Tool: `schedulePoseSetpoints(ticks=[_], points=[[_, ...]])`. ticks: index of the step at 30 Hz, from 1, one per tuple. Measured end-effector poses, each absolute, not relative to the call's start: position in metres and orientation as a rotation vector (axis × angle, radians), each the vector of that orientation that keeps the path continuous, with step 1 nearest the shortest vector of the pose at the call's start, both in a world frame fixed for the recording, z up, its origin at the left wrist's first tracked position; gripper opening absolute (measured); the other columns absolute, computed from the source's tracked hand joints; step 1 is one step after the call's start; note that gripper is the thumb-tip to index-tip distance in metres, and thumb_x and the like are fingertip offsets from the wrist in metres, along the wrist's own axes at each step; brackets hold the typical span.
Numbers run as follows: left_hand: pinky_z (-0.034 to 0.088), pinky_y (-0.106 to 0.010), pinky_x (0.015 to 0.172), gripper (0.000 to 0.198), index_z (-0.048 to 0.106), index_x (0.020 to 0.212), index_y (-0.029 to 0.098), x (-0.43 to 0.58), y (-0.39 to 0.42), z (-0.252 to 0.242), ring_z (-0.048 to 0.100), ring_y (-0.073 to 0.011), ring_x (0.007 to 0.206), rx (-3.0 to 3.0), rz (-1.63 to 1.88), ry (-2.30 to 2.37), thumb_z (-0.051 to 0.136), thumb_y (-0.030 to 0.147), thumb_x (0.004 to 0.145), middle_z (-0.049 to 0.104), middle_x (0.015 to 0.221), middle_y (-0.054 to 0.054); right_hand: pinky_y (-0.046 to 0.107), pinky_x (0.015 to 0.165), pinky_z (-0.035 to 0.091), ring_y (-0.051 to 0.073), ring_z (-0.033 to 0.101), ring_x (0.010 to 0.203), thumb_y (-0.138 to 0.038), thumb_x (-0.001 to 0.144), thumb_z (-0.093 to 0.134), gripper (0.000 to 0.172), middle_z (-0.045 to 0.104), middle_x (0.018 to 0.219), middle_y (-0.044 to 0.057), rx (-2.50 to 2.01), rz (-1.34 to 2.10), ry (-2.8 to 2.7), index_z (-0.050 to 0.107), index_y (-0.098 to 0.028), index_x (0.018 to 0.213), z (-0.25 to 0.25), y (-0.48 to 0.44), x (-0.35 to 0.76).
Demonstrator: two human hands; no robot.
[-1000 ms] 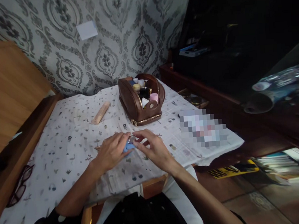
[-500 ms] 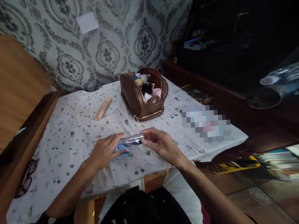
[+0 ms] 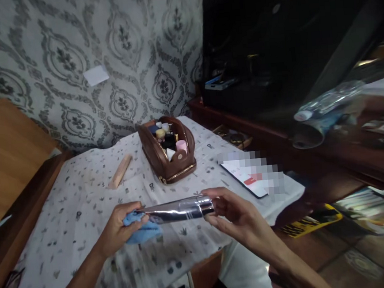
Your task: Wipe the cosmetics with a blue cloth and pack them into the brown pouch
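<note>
Tube [image 3: 174, 211], silver, slung between both hands over the near part of the tabletop [image 3: 87, 205], lying nearly level across the view. Clock is centred on the tube, 12 pointing away from the person. Left hand [image 3: 120, 226] at 9: thumb and fingers pinched tight on the flat end, blue cloth [image 3: 146, 234] bunched in the same grip and hanging toward 8. Right hand [image 3: 239, 213] at 3: fingers loosely curled, palm hollow, thumb under and finger over the cap [image 3: 206, 204], both touching it. Two-ended grip probably keeps the tube steady and leaves its middle bare; cloth likely tucked at that end so it presses against the surface. Cap end seems held lightly, perhaps so the tube can be turned. Whether the cloth brushes the tabletop, can't tell. Brown bag [image 3: 151, 158] at 12, upright, mouth unzipped wide, small pots and caps showing; its place farther back likely keeps it within reach but out of the arms' way. Beige stick [image 3: 121, 171] lies between 10 and 11, near the bag, not touching it. Phone [image 3: 251, 181], part pixelated, flat at 2, beyond the right hand. Glasses [image 3: 10, 287] toward 8, blurry, cut by the frame.
</note>
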State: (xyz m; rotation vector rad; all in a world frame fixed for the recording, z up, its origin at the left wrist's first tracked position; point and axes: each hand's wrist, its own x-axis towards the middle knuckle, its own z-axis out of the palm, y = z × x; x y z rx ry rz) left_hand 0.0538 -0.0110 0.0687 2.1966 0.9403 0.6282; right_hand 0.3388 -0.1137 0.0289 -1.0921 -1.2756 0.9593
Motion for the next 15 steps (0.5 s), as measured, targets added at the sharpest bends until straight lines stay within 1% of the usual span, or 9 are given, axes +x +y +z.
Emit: schedulePoseSetpoints(ticks=[2,5,8,10,12,14,15], points=[[0.041,-0.023,0.055,0.042,0.05,0.062,0.018,0.064,-0.005,0.077,0.05,-0.0117,0.055,2.189,0.714,0.914,0.057,0.047,0.092,0.047,0.057,0.002,0.027,0.074,0.061,0.017,0.07,0.085,-0.038,0.085,0.075,0.035,0.069,0.098,0.006,-1.065,0.875,-1.283,0.065,-0.026,0.115,0.034,-0.116,0.348],[0.042,-0.024,0.052,0.046,0.053,0.06,0.018,0.083,0.004,0.087,0.051,-0.0126,0.053,2.136,0.722,0.863,0.058,0.052,0.091,0.051,0.056,0.001,0.026,0.074,0.061,0.019,0.071,0.088,-0.036,0.081,0.08,0.03,0.07,0.099,0.006,-1.028,0.765,-1.285,0.069,-0.027,0.107,0.042,-0.118,0.36],[0.044,-0.025,0.051,0.046,0.063,0.065,0.018,0.106,0.011,0.09,0.054,-0.0139,0.053,2.058,0.678,0.815,0.061,0.058,0.088,0.058,0.058,-0.002,0.024,0.068,0.061,0.02,0.072,0.082,-0.044,0.079,0.08,0.03,0.071,0.096,0.007,-1.024,0.728,-1.147,0.07,-0.028,0.102,0.05,-0.117,0.367],[0.05,-0.026,0.057,0.044,0.07,0.076,0.019,0.123,0.013,0.088,0.061,-0.0166,0.062,2.029,0.65,0.792,0.063,0.061,0.085,0.066,0.067,-0.004,0.023,0.061,0.06,0.02,0.072,0.076,-0.051,0.077,0.079,0.033,0.072,0.092,0.006,-1.047,0.759,-0.959,0.069,-0.031,0.102,0.052,-0.115,0.371],[0.053,-0.026,0.063,0.043,0.073,0.083,0.02,0.14,0.012,0.084,0.064,-0.018,0.07,1.98,0.521,0.754,0.065,0.062,0.082,0.07,0.075,-0.005,0.026,0.062,0.062,0.021,0.073,0.075,-0.054,0.07,0.083,0.041,0.073,0.091,0.004,-1.068,0.813,-0.795,0.068,-0.035,0.103,0.049,-0.11,0.379],[0.052,-0.025,0.062,0.045,0.072,0.085,0.02,0.156,0.009,0.077,0.062,-0.0165,0.068,1.855,0.339,0.718,0.067,0.064,0.079,0.068,0.074,-0.004,0.032,0.067,0.064,0.026,0.075,0.078,-0.052,0.061,0.087,0.047,0.075,0.092,0.004,-1.042,0.911,-0.78,0.068,-0.039,0.103,0.041,-0.103,0.388],[0.05,-0.023,0.06,0.047,0.072,0.085,0.02,0.164,0.007,0.073,0.059,-0.0149,0.066,1.76,0.272,0.721,0.069,0.066,0.077,0.065,0.072,-0.003,0.036,0.069,0.065,0.029,0.076,0.079,-0.051,0.061,0.086,0.045,0.076,0.091,0.004,-1.005,0.977,-0.819,0.07,-0.04,0.101,0.036,-0.098,0.392]])
